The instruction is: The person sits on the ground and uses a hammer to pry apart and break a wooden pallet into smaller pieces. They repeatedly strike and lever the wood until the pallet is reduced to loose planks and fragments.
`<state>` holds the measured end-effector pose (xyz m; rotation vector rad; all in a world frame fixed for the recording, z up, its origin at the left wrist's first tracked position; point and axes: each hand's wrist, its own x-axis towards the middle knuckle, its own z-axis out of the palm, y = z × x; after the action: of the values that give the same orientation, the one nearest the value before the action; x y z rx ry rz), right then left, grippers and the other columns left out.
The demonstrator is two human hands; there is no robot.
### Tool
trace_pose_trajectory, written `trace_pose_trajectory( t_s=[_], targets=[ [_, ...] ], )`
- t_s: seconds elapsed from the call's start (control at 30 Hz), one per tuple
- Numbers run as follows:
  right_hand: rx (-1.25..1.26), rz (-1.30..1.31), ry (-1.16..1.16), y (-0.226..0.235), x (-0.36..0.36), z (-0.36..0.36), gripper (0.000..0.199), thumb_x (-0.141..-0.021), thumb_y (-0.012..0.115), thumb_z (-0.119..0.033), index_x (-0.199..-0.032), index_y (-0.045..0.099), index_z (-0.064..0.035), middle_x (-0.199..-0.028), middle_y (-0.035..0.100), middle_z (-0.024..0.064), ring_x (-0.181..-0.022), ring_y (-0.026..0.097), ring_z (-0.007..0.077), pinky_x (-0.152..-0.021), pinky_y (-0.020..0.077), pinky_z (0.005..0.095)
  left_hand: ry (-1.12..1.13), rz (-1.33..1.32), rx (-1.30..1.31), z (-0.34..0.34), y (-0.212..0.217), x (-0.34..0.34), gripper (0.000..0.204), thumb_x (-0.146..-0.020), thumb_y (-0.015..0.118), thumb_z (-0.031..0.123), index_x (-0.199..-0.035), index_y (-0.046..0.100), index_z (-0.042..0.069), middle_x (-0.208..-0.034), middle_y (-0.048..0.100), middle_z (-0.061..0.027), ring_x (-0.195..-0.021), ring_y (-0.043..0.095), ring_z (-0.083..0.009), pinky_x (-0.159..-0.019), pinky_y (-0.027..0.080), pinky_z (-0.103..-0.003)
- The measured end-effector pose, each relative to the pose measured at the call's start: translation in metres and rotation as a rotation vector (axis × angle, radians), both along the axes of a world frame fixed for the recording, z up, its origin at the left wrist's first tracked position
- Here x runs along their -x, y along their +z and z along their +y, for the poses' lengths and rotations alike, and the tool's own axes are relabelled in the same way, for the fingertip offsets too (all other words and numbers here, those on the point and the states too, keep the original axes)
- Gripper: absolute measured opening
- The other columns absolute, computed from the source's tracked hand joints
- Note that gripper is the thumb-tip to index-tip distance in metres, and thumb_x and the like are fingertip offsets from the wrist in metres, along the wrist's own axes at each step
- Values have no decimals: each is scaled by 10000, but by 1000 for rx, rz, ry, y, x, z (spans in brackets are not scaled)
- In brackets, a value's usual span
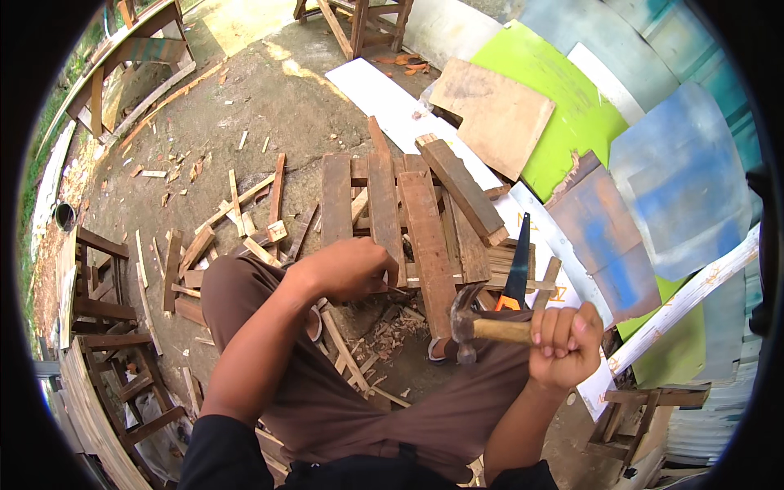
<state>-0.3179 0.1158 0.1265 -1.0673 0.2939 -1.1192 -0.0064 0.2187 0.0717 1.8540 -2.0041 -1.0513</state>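
Observation:
A claw hammer [498,330] with a wooden handle is gripped in my right hand [565,345], held above my right thigh with its head pointing left. My left hand [353,268] is closed at the near end of a brown wooden board [384,200]. A thin dark tip shows by its fingers, but what they hold is hidden. Just right of that hand, another brown board [427,237] slopes down toward my right foot. A thick timber piece [462,189] lies across the far right of the pile. Beside the hammer stands a handsaw [518,265] with a dark blade and orange handle.
Scrap wood [245,212] litters the ground to the left, and wood chips [392,343] lie between my feet. Wooden frames [106,310] stand at the left edge. White, green and blue-stained sheets [678,188] cover the right side. A wooden stand [359,24] is at the back.

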Motion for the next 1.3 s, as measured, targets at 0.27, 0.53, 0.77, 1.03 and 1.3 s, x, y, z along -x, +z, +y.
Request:
trace_pose_trajectory(
  t_s=[0.27,0.53,0.77,1.03,1.3],
  targets=[
    [-3,-99,-279,-45,13,-56,303,-947,489,-104,-676,364,-155,-486,338,15,-452,327,127,-562,377,303,-164,-81,-91,-5,-23,38,185,-885,701,229,-1018,779,126,-890,745,-172,-902,721,-382,-776,571,-491],
    [-124,-5,-338,-65,36,-63,314,-941,527,-137,-678,356,-160,-509,328,8,-466,319,133,-579,363,317,463,-136,194,-27,-37,68,537,-992,665,491,-1384,579,135,-1092,685,-216,-1020,696,-387,-849,569,-503],
    [-169,11,-328,-71,22,-61,319,-923,531,-96,-647,376,-133,-495,357,17,-447,327,131,-547,378,313,464,-464,213,-46,-81,102,1051,-876,567,821,-1670,259,205,-1541,337,-278,-1336,454,-463,-1042,442,-588],
    [-192,9,-290,-68,22,-62,333,-923,553,-92,-643,376,-127,-494,360,12,-443,314,114,-518,362,293,527,-422,254,-49,-91,103,1183,-804,730,700,-1615,242,-10,-1609,288,-280,-1394,423,-461,-1100,386,-593],
    [-168,-4,-284,-69,26,-69,339,-924,551,-87,-635,376,-121,-495,369,17,-444,312,112,-520,360,292,510,-311,212,-44,-82,101,1106,-785,817,413,-1594,216,-41,-1634,225,-293,-1451,398,-485,-1190,389,-504]
  ],
)
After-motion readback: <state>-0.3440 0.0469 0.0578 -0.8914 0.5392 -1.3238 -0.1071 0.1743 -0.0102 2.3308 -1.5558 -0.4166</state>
